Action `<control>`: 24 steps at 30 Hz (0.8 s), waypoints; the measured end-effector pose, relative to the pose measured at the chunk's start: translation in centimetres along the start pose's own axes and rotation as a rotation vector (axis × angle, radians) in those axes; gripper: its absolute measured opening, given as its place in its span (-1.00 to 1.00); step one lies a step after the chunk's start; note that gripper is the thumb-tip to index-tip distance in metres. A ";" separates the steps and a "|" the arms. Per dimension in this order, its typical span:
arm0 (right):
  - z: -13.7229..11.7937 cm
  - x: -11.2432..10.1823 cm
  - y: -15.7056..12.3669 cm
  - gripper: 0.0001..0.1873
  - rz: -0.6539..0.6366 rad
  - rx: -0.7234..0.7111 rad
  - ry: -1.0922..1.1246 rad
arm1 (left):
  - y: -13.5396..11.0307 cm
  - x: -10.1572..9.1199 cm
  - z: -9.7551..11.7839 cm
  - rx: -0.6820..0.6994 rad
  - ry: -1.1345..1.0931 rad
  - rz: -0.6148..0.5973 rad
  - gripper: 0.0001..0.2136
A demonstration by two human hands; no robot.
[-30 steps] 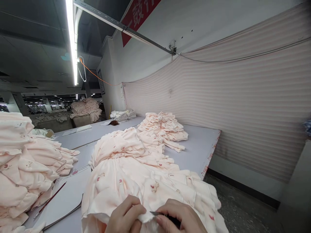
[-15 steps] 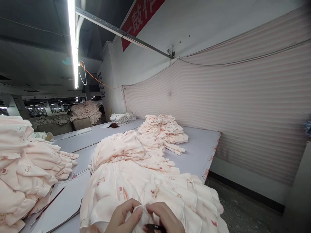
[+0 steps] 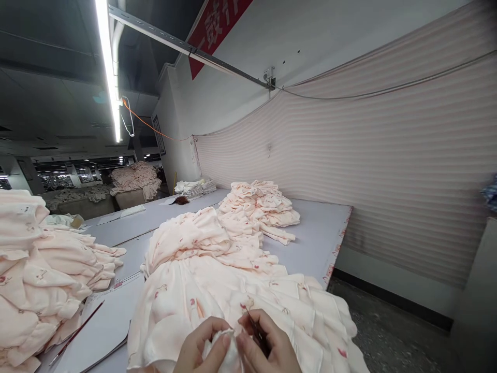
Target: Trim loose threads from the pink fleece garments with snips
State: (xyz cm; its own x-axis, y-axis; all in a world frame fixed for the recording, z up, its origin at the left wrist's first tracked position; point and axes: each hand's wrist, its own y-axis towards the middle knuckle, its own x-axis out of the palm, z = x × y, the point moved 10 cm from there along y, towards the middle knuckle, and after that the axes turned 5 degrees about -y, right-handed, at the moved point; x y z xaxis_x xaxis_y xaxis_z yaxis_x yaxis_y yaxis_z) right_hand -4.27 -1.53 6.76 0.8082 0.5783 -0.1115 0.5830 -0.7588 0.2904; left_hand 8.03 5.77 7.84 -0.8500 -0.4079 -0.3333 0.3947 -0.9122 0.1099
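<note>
At the bottom edge my left hand [image 3: 202, 347] pinches a bunched bit of the pale pink printed garment [image 3: 217, 290] that lies heaped in front of me. My right hand [image 3: 266, 347] is closed beside it, fingers touching the same bunch, and grips a small dark thin tool [image 3: 254, 329] whose tip points up over the cloth. Both hands are partly cut off by the frame.
A tall stack of the same pink garments [image 3: 42, 269] stands at the left, another pile [image 3: 264, 207] lies farther back on the grey table [image 3: 314, 238]. A white paper sheet [image 3: 104, 321] with a thin red stick [image 3: 73, 334] lies left of me. The table's right edge drops to the floor [image 3: 388, 331].
My hands have drawn closer together on the bunched cloth. The dark tool has turned from lying flat across the fabric to pointing up in my right hand. The view shifted slightly.
</note>
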 end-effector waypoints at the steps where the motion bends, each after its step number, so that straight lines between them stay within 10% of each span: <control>1: -0.1 -0.1 -0.1 -0.70 -0.038 -0.012 -0.044 | 0.1 -0.1 -0.4 -0.032 -0.047 -0.006 -0.73; 18: 1.9 0.5 0.5 -0.65 -0.064 0.131 0.101 | 0.3 1.7 0.4 0.000 -0.100 -0.058 -0.71; 24: 4.1 -4.9 -1.2 -0.60 0.205 0.317 0.373 | 0.8 -9.1 1.9 -0.092 -0.465 0.422 -0.65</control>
State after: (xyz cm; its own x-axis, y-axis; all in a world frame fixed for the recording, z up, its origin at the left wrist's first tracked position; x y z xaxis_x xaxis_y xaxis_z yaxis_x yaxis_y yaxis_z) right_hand -8.63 -4.71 3.02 0.8574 0.4315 0.2803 0.4590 -0.8876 -0.0375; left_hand 15.42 8.71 12.71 -0.6691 -0.7246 0.1648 0.7398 -0.6705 0.0555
